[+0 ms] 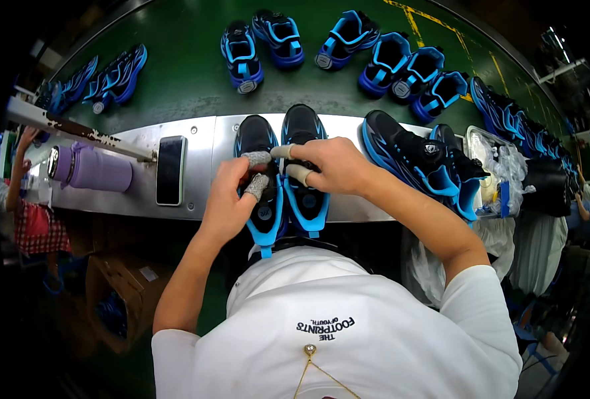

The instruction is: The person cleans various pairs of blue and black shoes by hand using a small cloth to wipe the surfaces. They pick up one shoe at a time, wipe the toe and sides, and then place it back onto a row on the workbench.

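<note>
Two black-and-blue sneakers stand side by side before me, toes pointing away: a left sneaker [255,131] and a right sneaker [303,120]. My left hand [228,196], with grey covers on thumb and forefinger, is closed around the upper of the left sneaker at its throat. Beige covers sit on the thumb and forefinger of my right hand [338,166], which grips the upper of the right sneaker near its inner side. Both hands meet close together over the middle of the pair. What lies under the fingertips is hidden.
A metal ledge [205,143] borders a green belt [175,86] carrying several sneakers. Left on the ledge are a phone [170,171] and purple bottle [99,167]. Another pair of sneakers [408,149] and a plastic bin [491,169] stand right. Other people work at both sides.
</note>
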`<state>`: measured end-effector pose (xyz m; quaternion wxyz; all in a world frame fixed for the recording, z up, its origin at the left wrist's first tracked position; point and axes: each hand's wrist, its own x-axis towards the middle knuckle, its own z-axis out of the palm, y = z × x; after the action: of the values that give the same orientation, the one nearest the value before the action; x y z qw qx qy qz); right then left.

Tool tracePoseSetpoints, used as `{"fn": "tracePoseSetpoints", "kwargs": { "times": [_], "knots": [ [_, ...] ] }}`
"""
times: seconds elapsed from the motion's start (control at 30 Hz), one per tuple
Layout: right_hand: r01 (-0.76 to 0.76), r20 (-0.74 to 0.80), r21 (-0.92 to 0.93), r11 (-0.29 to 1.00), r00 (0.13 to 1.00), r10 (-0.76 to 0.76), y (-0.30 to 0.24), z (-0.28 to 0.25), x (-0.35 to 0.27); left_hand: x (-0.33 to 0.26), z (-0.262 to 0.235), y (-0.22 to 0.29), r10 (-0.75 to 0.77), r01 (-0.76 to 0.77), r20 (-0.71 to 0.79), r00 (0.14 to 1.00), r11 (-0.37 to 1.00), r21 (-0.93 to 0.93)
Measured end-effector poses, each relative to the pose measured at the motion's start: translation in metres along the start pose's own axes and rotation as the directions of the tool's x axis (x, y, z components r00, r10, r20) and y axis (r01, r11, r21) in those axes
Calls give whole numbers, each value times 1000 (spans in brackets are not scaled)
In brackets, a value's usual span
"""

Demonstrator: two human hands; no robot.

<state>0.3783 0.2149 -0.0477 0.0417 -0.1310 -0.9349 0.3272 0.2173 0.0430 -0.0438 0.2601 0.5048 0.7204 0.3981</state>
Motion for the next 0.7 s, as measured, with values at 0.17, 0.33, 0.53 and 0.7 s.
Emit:
{"fn": "tracePoseSetpoints", "kwargs": {
  "times": [0.17,0.33,0.53,0.7],
  "knots": [
    [41,-28,9,999,999,-41,-1,-12,2,-32,1,40,-218,316,259,941,838,-445],
    [119,73,-1,993,990,-119,-2,1,10,-37,45,47,-388,646,524,758,340,-683],
    [119,48,122,985,991,-126,5,-13,11,-16,64,41,-405,570,491,772,97,-816],
    [164,118,83,983,978,-173,4,-5,13,-18,79,38,-426,539,452,783,104,-836]
  ]
}}
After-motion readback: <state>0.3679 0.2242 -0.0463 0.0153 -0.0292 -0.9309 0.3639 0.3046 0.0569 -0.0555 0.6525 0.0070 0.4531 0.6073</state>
